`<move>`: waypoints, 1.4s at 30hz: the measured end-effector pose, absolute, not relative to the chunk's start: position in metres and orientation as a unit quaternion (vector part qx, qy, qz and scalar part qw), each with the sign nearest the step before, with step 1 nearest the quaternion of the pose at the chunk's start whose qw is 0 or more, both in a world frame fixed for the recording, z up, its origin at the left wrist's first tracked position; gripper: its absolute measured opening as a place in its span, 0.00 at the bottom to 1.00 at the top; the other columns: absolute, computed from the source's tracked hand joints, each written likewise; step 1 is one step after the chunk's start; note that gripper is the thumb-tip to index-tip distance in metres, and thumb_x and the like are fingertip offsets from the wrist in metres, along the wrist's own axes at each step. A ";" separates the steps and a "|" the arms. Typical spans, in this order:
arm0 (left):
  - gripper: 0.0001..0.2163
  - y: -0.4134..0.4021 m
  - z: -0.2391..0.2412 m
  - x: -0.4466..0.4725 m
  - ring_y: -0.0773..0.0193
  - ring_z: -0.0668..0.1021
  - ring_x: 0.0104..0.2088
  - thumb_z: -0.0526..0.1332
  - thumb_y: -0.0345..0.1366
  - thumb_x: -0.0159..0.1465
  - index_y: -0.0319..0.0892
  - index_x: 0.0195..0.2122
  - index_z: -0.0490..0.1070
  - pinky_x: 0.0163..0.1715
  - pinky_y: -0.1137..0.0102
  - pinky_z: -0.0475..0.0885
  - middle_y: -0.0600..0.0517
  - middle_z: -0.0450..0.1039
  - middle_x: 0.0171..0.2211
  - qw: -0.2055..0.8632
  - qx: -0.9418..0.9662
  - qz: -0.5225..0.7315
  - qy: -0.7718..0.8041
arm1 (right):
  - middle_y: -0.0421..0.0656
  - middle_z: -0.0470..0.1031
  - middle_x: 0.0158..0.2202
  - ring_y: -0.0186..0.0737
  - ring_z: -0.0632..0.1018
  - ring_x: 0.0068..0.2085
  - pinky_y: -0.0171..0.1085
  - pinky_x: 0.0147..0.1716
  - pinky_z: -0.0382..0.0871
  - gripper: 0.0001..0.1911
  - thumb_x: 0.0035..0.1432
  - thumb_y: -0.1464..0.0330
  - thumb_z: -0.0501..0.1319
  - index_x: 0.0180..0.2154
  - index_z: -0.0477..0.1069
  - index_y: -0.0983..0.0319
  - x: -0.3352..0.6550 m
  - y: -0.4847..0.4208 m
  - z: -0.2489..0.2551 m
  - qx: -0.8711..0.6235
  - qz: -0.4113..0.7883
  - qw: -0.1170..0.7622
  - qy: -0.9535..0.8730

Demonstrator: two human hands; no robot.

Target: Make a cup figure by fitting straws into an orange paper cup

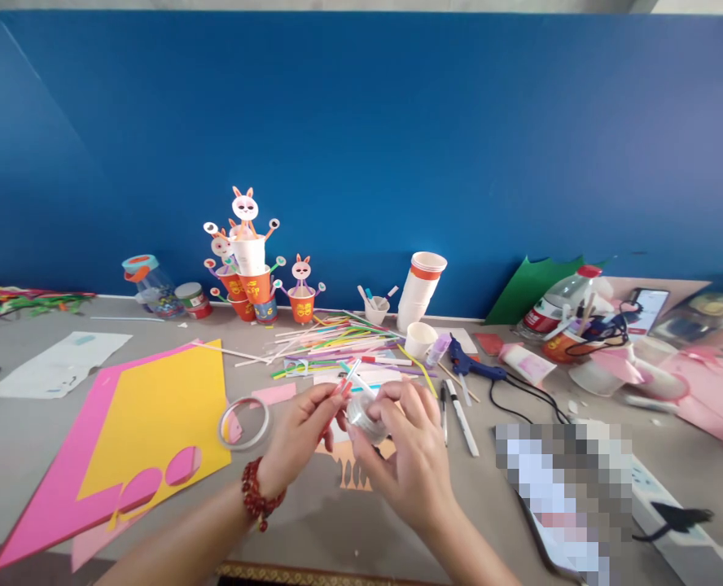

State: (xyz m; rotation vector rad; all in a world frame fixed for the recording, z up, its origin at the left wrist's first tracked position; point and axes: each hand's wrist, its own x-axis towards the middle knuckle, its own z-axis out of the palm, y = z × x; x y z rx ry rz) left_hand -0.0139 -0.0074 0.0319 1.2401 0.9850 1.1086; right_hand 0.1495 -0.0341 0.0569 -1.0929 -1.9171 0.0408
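Observation:
Over the near middle of the table, my left hand (304,435) pinches thin red and white sticks (352,374), which look like straws and tilt upward. Close beside it, my right hand (407,448) grips a small roll of clear tape (365,415). The two hands nearly meet, and the fingers hide part of the roll and the stick ends. Under them lies a peach paper cutout (352,472) with drip-shaped edges. Just beyond is a loose pile of coloured straws (343,338).
Left are yellow paper (159,415) and a tape ring (243,423). Behind stand rabbit-decorated cups (257,289) and stacked paper cups (421,289). Right lie a blue glue gun (475,360) with its cord, a white marker (462,419), a phone (550,513) and a power strip (667,505).

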 end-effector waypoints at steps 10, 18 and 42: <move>0.13 -0.021 0.019 -0.005 0.71 0.71 0.19 0.65 0.46 0.60 0.42 0.38 0.74 0.17 0.79 0.67 0.57 0.69 0.21 0.679 0.359 0.486 0.416 | 0.45 0.66 0.35 0.46 0.68 0.37 0.46 0.38 0.60 0.07 0.59 0.69 0.59 0.29 0.61 0.60 0.154 -0.032 0.056 -0.451 0.034 0.422 -0.786; 0.13 -0.024 0.018 -0.001 0.73 0.69 0.19 0.67 0.45 0.59 0.41 0.37 0.74 0.19 0.79 0.65 0.56 0.69 0.22 0.687 0.333 0.503 0.405 | 0.44 0.65 0.33 0.46 0.67 0.36 0.45 0.37 0.60 0.07 0.58 0.69 0.58 0.29 0.61 0.60 0.156 -0.031 0.054 -0.458 0.028 0.406 -0.790; 0.13 -0.028 0.016 0.004 0.70 0.75 0.28 0.70 0.42 0.55 0.43 0.39 0.75 0.28 0.77 0.71 0.54 0.74 0.32 0.685 0.299 0.551 0.370 | 0.44 0.66 0.31 0.45 0.67 0.35 0.44 0.35 0.61 0.09 0.58 0.67 0.57 0.25 0.63 0.60 0.150 -0.027 0.057 -0.463 0.024 0.369 -0.805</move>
